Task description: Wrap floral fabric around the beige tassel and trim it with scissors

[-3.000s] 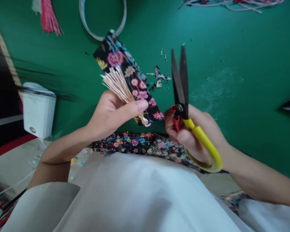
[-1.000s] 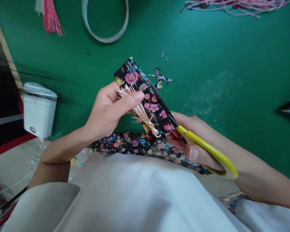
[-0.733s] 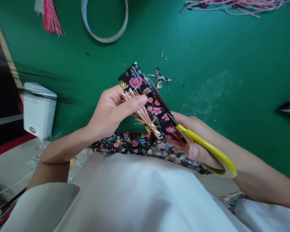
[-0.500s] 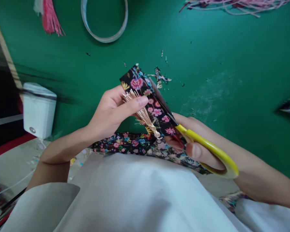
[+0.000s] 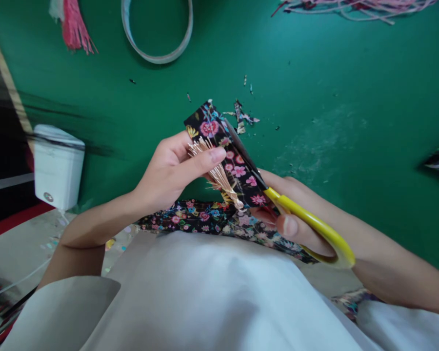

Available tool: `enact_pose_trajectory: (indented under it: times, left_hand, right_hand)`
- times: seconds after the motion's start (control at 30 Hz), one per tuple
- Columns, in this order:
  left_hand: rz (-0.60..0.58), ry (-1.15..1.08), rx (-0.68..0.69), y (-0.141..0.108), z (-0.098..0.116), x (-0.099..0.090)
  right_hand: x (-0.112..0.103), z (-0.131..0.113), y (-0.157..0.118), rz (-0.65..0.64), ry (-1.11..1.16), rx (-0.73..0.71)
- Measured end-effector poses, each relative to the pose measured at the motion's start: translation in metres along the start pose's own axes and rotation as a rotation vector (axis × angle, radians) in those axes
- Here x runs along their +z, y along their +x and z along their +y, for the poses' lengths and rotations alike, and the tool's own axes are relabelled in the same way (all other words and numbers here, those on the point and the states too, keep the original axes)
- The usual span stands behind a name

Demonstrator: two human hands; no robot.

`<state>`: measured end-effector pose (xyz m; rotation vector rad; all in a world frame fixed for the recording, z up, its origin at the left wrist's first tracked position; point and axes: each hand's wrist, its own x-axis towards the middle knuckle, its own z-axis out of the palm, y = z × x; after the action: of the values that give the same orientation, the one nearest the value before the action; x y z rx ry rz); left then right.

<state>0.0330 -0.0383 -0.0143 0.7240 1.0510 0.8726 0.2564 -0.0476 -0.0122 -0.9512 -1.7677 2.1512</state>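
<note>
My left hand (image 5: 183, 168) pinches a black strip of floral fabric (image 5: 237, 170) together with a cream tassel (image 5: 223, 183), its thumb pressed on top. The tassel lies slantwise along the strip, its knotted end toward my body. In my right hand (image 5: 296, 231) is a pair of scissors (image 5: 310, 212) with yellow handles, thumb through the loop. The dark blades run along the strip's right edge, almost closed. Some fingers of my right hand are hidden under the fabric. More floral fabric (image 5: 193, 217) lies at the table's near edge, against my body.
Small fabric scraps (image 5: 240, 117) lie on the green table (image 5: 351, 73) beyond my hands. A ring-shaped roll (image 5: 157, 59), a pink tassel (image 5: 75, 29) and pink cords (image 5: 366, 7) are at the far side. A white box-like device (image 5: 58, 168) stands at the left edge.
The scissors' yellow handle has swung slightly inward to the left, and the blades have closed a little. The fabric strip has shifted slightly right and nearer to me.
</note>
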Motion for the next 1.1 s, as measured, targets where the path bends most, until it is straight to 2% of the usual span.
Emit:
enact_pose_trajectory:
  times: [0.43, 0.73, 1.1]
  left_hand:
    - [0.027, 0.026, -0.015, -0.0008, -0.0021, 0.0011]
    - [0.06, -0.033, -0.062, 0.0, -0.0001, 0.0028]
    - [0.022, -0.041, -0.054, 0.0009, 0.0005, 0.0037]
  right_hand:
    - [0.0027, 0.0022, 0.0019, -0.004, -0.003, 0.004]
    - [0.0035, 0.003, 0.0018, -0.002, 0.002, -0.008]
    - [0.0039, 0.0073, 0.0034, 0.006, 0.028, -0.016]
